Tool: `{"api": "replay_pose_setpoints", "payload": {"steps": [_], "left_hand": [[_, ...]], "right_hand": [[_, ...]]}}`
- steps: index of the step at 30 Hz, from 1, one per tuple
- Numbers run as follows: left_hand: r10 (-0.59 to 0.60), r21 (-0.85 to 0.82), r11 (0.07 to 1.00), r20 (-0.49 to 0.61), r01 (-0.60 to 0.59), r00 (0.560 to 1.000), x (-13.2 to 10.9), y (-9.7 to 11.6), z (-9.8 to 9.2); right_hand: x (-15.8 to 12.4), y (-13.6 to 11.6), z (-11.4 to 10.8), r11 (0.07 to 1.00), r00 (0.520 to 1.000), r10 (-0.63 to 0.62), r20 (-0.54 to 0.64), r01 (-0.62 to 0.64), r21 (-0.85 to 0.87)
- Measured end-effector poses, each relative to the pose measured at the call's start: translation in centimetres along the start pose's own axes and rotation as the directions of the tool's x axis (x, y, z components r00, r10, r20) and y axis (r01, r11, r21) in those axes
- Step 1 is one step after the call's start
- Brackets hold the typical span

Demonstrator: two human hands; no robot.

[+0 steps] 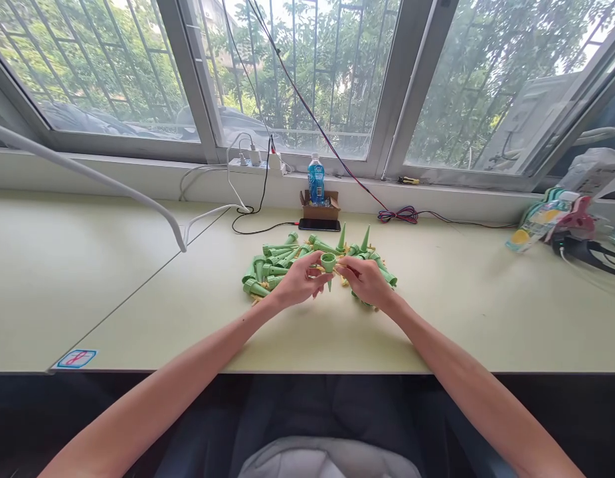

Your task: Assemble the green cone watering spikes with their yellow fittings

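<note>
Both my hands meet over the middle of a pale green table. My left hand is closed around a green plastic cone spike, its open cup end facing me and its tip pointing down. My right hand pinches a small yellow part right beside the spike's cup. Behind and around both hands lies a heap of several more green cone spikes, a few standing upright, with small yellow pieces mixed in.
A blue water bottle stands in a small cardboard box near the window sill, a black phone lying before it. Cables trail across the back. Packets and bags sit far right. A white tube crosses the left.
</note>
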State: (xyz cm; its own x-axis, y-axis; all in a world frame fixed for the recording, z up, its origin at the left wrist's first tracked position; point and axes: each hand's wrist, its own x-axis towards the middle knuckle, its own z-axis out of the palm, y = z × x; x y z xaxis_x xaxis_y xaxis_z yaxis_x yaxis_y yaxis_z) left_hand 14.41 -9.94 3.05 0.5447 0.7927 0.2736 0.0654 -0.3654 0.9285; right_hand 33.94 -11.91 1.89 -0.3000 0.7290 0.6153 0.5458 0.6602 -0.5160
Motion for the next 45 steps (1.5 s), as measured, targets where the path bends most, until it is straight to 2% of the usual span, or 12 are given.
{"api": "replay_pose_setpoints", "payload": {"steps": [4,9,11,17,22,26,29,40,45], "left_hand": [[0.02,0.095,0.995,-0.076,-0.013,0.997,0.0,-0.7,0.2],[0.145,0.172,0.978,-0.134,-0.121,0.98,0.2,-1.1,0.2],[0.16,0.176,0.975,-0.133,-0.136,0.978,0.2,-0.9,0.2],[0.058,0.112,0.993,-0.111,-0.045,0.992,0.2,-0.3,0.4],[-0.052,-0.093,0.995,-0.167,0.037,0.985,0.4,0.2,0.2],[-0.201,-0.288,0.938,-0.007,0.191,0.979,0.6,0.4,-0.1],[-0.241,-0.332,0.908,0.088,0.257,0.967,0.6,0.3,0.0],[-0.205,-0.358,0.898,0.176,0.256,0.963,0.4,0.3,-0.2],[-0.182,-0.311,0.92,0.196,0.237,0.964,0.2,0.3,-0.3]], "right_hand": [[0.0,-0.1,0.0,1.0,1.0,-0.001,0.008,0.001,0.0],[0.0,-0.2,0.0,1.0,1.0,0.017,0.015,-0.017,-0.007],[0.0,-0.2,0.0,1.0,0.999,0.027,0.017,-0.027,-0.004],[0.0,-0.3,0.1,0.999,0.999,0.042,-0.028,-0.042,0.0],[0.1,-0.3,-0.1,1.0,0.997,0.029,-0.075,-0.03,-0.009],[0.1,-0.4,-0.2,1.0,0.999,0.002,-0.051,-0.003,-0.024],[0.0,-0.4,-0.2,1.0,0.999,-0.013,-0.03,0.012,-0.023],[0.0,0.0,-0.2,1.0,1.0,0.017,-0.006,-0.017,-0.007],[0.0,0.0,-0.3,0.999,1.0,0.026,0.009,-0.026,0.021]]}}
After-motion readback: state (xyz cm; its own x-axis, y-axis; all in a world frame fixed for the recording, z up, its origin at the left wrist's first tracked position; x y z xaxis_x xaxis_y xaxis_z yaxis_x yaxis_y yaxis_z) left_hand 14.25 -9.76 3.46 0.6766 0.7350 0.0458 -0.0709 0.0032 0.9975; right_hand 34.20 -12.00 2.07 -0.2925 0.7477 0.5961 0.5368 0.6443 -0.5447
